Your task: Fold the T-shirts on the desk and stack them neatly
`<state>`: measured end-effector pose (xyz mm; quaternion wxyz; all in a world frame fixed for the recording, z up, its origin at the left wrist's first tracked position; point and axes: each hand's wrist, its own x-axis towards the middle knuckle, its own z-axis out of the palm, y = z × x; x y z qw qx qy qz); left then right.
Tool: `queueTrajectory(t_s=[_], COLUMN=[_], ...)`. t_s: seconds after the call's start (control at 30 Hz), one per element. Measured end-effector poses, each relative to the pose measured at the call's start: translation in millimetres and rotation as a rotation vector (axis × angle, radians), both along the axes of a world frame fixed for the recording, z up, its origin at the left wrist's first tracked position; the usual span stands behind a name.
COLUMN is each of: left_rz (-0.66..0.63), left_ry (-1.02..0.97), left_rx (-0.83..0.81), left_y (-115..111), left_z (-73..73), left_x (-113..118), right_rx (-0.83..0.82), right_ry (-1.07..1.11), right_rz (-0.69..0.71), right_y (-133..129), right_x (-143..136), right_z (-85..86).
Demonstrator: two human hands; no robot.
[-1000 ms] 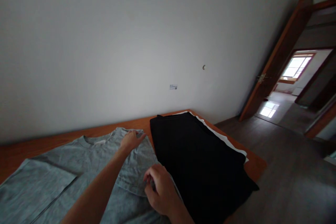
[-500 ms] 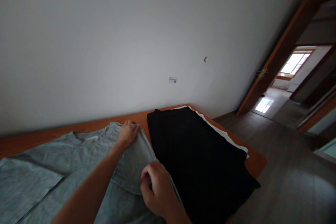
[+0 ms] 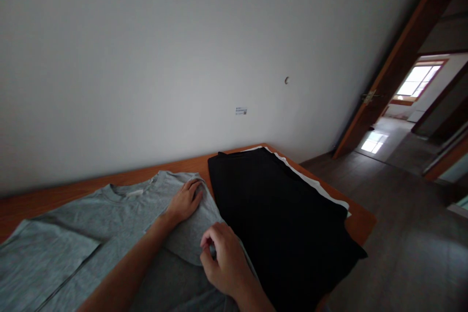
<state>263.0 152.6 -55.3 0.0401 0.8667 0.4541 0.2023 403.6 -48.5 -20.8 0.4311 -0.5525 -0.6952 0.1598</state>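
A grey T-shirt [image 3: 120, 219] lies spread out, its collar toward the wall and one sleeve [image 3: 54, 248] folded inward across its left part. My left hand [image 3: 185, 200] rests on the shirt near the shoulder by the right side, fingers stretched out over the cloth. Closer to me, my right hand [image 3: 224, 258] is closed at the sleeve on that same side, thumb and forefinger curled together at the cloth. The palm side of this hand is hidden. Just right of the shirt lies a black garment [image 3: 270, 209], flat.
A white garment [image 3: 310, 181] shows along the black one's far right edge. Both lie on a brown wooden surface [image 3: 360, 224] set against a pale wall [image 3: 146, 58] with a small label [image 3: 241, 111]. An open door [image 3: 373, 97] stands on the right above the grey floor [image 3: 409, 234].
My left hand has slid slightly toward me from the shoulder edge and flattened on the cloth. My right hand keeps its curled shape. The view has shifted slightly.
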Motion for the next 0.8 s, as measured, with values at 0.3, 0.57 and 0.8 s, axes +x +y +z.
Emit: queueTrajectory(t_s=[0.3,0.57,0.8], left_rz=[0.228,0.237,0.012], left_ry=[0.127,0.098,0.064], left_rx=[-0.107,-0.083,0.034], left_y=[26,40,10], left_z=[0.5,5.5,13.4], left_x=[-22,-27,-11], right_rx=[-0.015,-0.009,-0.028], right_ry=[-0.012,-0.038,-0.036], right_rz=[0.000,0.000,0.005], right_y=[0,0,-1], right_x=[1,0,0], right_z=[2.1,-0.3,1.0])
